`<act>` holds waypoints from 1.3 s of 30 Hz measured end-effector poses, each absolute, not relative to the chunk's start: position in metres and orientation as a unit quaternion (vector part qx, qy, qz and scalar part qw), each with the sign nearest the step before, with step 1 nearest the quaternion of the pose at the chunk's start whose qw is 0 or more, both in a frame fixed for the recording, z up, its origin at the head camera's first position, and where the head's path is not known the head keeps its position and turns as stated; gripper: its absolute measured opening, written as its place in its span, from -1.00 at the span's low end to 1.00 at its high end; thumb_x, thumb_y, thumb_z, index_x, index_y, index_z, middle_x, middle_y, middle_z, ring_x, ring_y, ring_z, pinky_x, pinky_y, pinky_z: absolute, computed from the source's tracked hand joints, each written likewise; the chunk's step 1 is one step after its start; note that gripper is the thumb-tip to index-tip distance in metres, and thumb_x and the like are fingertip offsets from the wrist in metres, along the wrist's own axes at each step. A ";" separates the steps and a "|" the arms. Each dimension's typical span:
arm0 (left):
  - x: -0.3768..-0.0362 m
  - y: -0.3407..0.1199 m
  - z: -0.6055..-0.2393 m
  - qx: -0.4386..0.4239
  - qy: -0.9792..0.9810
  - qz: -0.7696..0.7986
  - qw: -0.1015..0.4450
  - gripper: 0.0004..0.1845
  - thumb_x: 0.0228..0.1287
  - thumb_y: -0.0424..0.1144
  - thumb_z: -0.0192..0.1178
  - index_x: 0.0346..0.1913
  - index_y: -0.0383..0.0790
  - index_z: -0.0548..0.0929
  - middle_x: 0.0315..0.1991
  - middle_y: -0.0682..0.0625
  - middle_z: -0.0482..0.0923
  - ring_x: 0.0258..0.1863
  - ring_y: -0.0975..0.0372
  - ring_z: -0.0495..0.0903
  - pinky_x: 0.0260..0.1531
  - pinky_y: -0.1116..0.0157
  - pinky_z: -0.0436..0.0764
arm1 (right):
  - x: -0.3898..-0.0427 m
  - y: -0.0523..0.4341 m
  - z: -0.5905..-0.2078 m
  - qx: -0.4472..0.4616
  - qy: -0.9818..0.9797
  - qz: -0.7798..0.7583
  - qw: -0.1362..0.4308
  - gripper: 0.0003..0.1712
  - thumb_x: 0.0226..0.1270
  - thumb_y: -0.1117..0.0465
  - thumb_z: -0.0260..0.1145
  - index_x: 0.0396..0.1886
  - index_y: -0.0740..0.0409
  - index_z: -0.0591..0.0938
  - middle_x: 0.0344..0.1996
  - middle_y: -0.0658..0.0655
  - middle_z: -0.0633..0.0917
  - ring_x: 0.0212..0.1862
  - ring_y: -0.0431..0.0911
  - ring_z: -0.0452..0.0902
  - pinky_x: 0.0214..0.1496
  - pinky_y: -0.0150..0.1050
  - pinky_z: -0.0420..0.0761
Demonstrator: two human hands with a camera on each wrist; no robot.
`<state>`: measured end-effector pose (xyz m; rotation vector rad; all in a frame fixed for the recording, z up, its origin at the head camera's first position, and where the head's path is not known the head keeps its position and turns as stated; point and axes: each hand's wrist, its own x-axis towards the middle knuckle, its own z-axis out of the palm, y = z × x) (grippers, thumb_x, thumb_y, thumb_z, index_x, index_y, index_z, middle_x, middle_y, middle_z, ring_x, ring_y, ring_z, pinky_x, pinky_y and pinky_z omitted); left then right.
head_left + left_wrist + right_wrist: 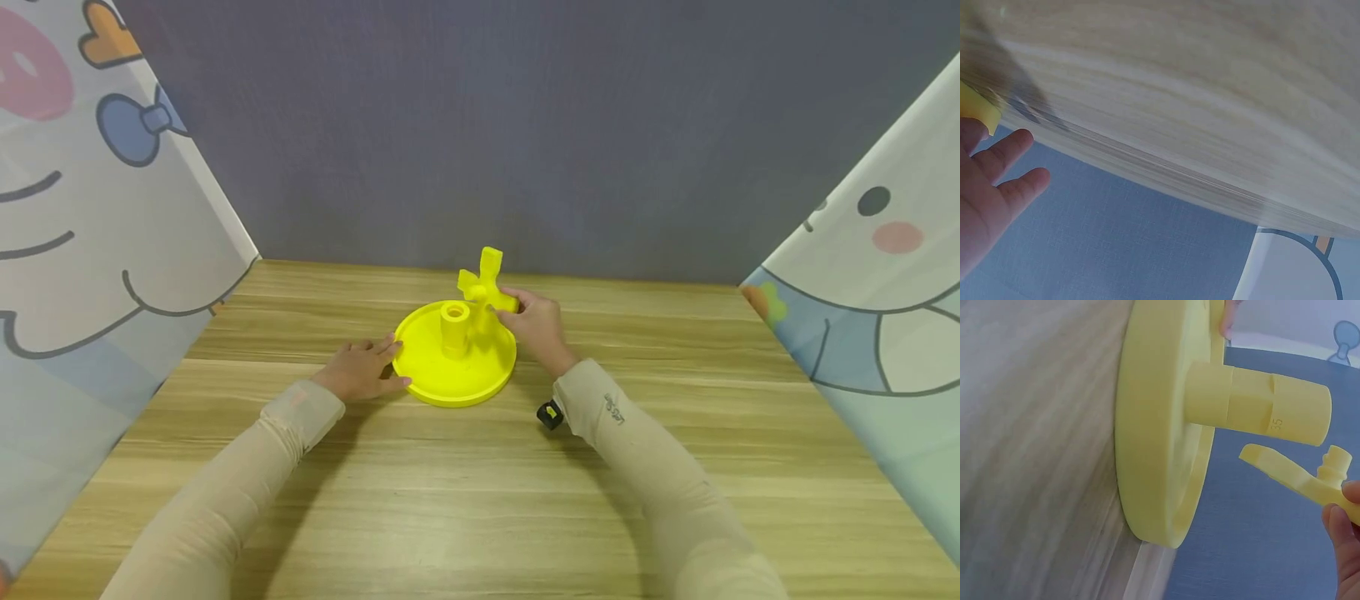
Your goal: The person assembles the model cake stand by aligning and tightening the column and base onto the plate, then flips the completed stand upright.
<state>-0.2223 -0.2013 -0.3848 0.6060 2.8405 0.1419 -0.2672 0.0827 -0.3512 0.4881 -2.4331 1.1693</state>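
A round yellow dish (pixel 423 371) with a raised rim lies on the table. From its middle rises a yellow post (pixel 453 332) with a hole in its top; the right wrist view shows the post side-on. My left hand (pixel 358 372) rests against the dish's left rim, fingers spread and fairly straight. Over the right side of the dish, my right hand (pixel 538 323) pinches one arm of a yellow propeller-shaped knob (pixel 491 265). The knob's ridged stub (pixel 1335 464) is apart from the post and beside its top end in the right wrist view.
The wood-grain table (pixel 435 500) runs back to a dark grey panel (pixel 487 142). Cartoon-printed panels (pixel 112 250) stand at left and right. A small black device (pixel 550 414) sits at the right wrist.
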 end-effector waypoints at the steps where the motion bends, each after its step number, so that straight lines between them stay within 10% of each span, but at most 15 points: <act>1: -0.222 -0.201 -0.384 0.207 0.970 0.049 0.118 -0.17 0.40 0.22 -0.07 0.45 -0.38 0.13 0.46 -0.28 0.02 0.31 -0.32 0.18 0.24 -0.30 0.07 | -0.267 0.082 -0.352 0.182 -0.871 0.411 0.200 -0.62 0.07 0.38 0.41 -0.06 0.40 0.67 -0.57 0.22 0.65 -0.60 -0.15 0.36 -0.55 -0.49 0.33; 13: -0.223 -0.201 -0.384 0.206 0.970 0.043 0.120 -0.16 0.40 0.23 -0.08 0.46 -0.37 0.12 0.46 -0.28 0.01 0.31 -0.31 0.17 0.25 -0.29 0.08 | -0.264 0.081 -0.348 0.333 -0.884 0.207 0.254 -0.63 0.15 0.41 0.38 0.00 0.33 0.66 -0.13 0.28 0.71 -0.18 0.05 0.68 -0.14 -0.18 0.65; 24: -0.222 -0.199 -0.382 0.210 0.970 0.031 0.114 -0.16 0.39 0.23 -0.08 0.45 -0.38 0.14 0.45 -0.29 0.04 0.29 -0.32 0.20 0.23 -0.28 0.12 | -0.266 0.077 -0.354 0.440 -0.801 0.086 0.397 -0.74 0.08 0.49 0.38 -0.18 0.27 0.71 -0.34 0.18 0.75 -0.32 -0.04 0.71 -0.29 -0.30 0.67; 39: -0.223 -0.201 -0.384 0.210 0.970 0.043 0.115 -0.15 0.39 0.25 -0.09 0.45 -0.39 0.15 0.46 -0.29 0.03 0.30 -0.32 0.19 0.23 -0.31 0.08 | -0.264 0.069 -0.360 0.464 -0.783 0.119 0.398 -0.74 0.07 0.57 0.35 -0.31 0.20 0.74 -0.23 0.22 0.71 -0.15 0.03 0.67 -0.04 -0.25 0.62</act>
